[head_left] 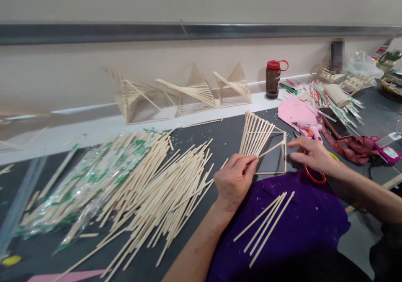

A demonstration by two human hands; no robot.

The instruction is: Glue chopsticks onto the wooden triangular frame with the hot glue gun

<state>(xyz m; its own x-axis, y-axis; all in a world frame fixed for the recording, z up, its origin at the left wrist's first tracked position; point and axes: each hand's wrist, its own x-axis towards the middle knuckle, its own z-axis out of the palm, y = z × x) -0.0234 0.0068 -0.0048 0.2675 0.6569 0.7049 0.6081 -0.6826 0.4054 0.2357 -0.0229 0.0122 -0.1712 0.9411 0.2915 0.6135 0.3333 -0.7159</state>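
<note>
A small frame of glued wooden chopsticks (285, 158) stands on the dark table, with a fan of slanting sticks (256, 133) on its left side. My left hand (234, 179) is closed at the frame's near left, thumb and forefinger pinching the end of a chopstick (270, 149) that slopes up to the right-hand post. Just right of that post is my right hand (314, 154), its fingers apart and nothing visible in them. Several loose chopsticks (271, 219) lie on purple cloth (307, 223) over my lap.
Left of me spreads a big pile of bare chopsticks (163, 190) beside plastic-wrapped ones (88, 181). Finished stick models (194, 89) line the wall ledge, near a red-lidded bottle (272, 81). A pink glue gun (309, 129), red-handled scissors (315, 177) and a lanyard (354, 148) lie right.
</note>
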